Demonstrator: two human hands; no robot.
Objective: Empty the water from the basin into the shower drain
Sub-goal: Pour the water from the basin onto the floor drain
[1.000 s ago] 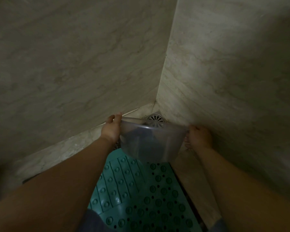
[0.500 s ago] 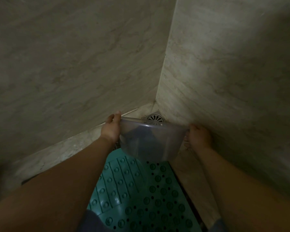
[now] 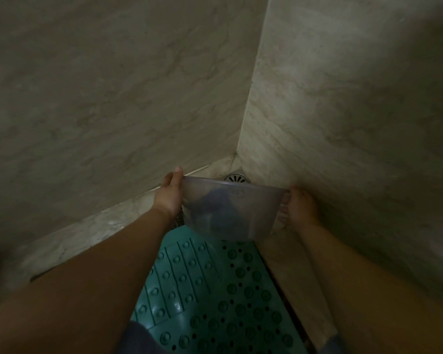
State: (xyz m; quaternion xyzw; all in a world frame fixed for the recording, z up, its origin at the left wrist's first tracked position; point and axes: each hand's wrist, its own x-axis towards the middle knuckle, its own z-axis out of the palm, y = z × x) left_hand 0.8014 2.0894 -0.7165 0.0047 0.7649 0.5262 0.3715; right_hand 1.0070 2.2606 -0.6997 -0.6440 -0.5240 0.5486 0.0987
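Both hands — left hand (image 3: 169, 198) and right hand (image 3: 299, 210) — clamp opposite rims of the translucent basin (image 3: 229, 209), tipped away above the corner drain (image 3: 237, 178) — the pour looks underway, needing further tilt toward the grate.

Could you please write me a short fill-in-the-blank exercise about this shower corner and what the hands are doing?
1. The translucent plastic basin is held by ____ hands, the left hand and right hand at opposite rims.
2. The round metal drain grate sits in the ____ where the two marble walls meet.
3. The studded rubber floor mat is ____ in colour.

Missing words: two; corner; teal
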